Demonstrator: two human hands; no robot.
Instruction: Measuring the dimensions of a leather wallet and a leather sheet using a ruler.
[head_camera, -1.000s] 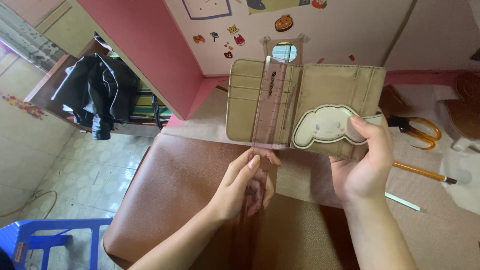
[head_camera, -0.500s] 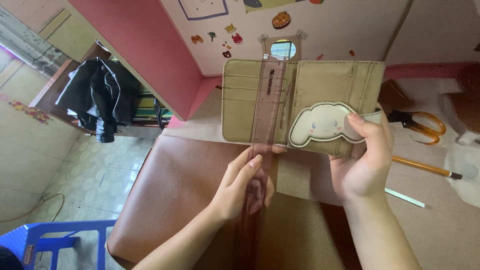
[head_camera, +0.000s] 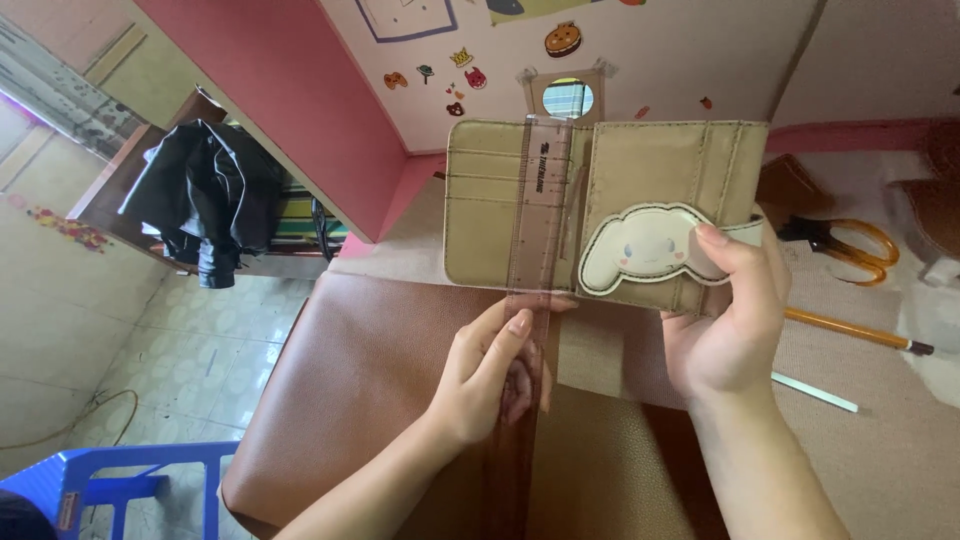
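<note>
Wallet (head_camera: 640, 180): tan, open, cartoon-dog flap | right hand (head_camera: 725, 335) pinching it | left hand (head_camera: 490, 375) apparently gripping clear ruler (head_camera: 535, 215)

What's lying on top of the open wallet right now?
A clear ruler lies upright across the open beige wallet, held by the left hand. A white cartoon-dog flap overlaps its right half, pinched by the right hand. The surface beneath the flap is hidden.

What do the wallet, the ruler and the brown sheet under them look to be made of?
Wallet: likely beige faux leather, matte, with stitched edges and card slots. Ruler: clear tinted plastic, since the wallet shows through it. Brown sheet: probably leather or imitation, with a fine pebbled grain and soft sheen.
</note>
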